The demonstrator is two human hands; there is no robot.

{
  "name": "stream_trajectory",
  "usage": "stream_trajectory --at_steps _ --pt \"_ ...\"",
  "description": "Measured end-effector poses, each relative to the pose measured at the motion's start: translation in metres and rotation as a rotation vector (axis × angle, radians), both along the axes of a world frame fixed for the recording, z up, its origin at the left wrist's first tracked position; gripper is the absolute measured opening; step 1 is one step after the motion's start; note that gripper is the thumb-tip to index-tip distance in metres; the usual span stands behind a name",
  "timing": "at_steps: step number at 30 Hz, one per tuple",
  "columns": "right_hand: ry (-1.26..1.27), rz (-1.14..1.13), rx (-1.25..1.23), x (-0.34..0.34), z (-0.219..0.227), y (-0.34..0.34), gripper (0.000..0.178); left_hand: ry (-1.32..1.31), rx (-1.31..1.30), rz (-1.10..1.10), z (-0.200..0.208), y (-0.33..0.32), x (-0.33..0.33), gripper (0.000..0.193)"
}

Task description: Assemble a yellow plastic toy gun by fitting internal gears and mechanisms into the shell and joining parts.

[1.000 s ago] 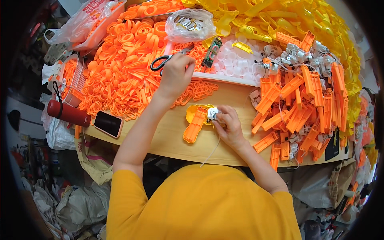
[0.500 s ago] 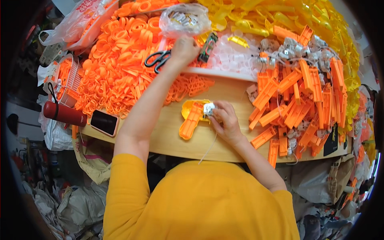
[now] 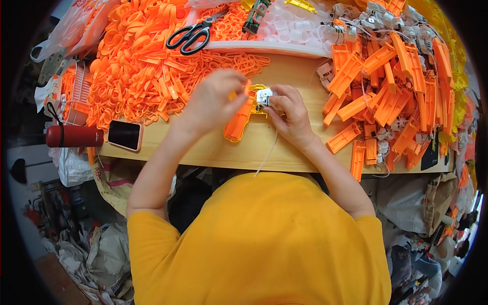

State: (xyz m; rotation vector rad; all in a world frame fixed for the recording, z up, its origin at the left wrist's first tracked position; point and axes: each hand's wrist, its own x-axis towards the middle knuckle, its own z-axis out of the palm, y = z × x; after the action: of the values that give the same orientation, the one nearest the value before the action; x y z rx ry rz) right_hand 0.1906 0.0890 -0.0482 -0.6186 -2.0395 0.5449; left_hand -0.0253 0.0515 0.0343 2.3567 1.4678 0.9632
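Note:
On the table in front of me lies a yellow plastic shell (image 3: 260, 115) with a long orange tray-like piece (image 3: 238, 123) set in it. A small white plastic block (image 3: 264, 96), with dark bits below and a thin pale cord (image 3: 266, 158) trailing nearby, sits at the shell's right end. My right hand (image 3: 294, 113) pinches this block between thumb and fingers. Blurred by motion, my left hand (image 3: 216, 101) is just above the shell's left side, its fingers curled toward the thumb. Whatever is in its fingertips is too small to make out.
Orange plastic parts (image 3: 137, 66) heap at left, beside black-handled scissors (image 3: 195, 35), a phone (image 3: 125, 135) and a red flask (image 3: 76, 136). Behind is a white tray (image 3: 274, 48) with translucent caps (image 3: 292, 23). Several orange pieces with white blocks (image 3: 386, 96) pile at right.
My left hand has come back from beside the bag of small metal parts to the yellow shell. My right hand stays on the white block. The whole view has shifted, with the table higher in it.

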Motion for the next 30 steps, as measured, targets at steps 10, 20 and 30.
stream_trajectory --at_steps 10,20,30 --pt "0.002 -0.007 0.008 0.000 0.001 -0.002 0.031 0.046 0.116 0.129 -0.043 -0.051 0.041 0.010" --pt "-0.005 0.003 0.041 0.000 0.002 0.001 0.033 0.206 0.266 0.256 -0.064 -0.051 0.056 0.013" --pt "-0.006 0.014 0.066 0.001 0.000 0.000 0.037 0.179 0.111 -0.003 -0.025 -0.024 0.036 0.016"
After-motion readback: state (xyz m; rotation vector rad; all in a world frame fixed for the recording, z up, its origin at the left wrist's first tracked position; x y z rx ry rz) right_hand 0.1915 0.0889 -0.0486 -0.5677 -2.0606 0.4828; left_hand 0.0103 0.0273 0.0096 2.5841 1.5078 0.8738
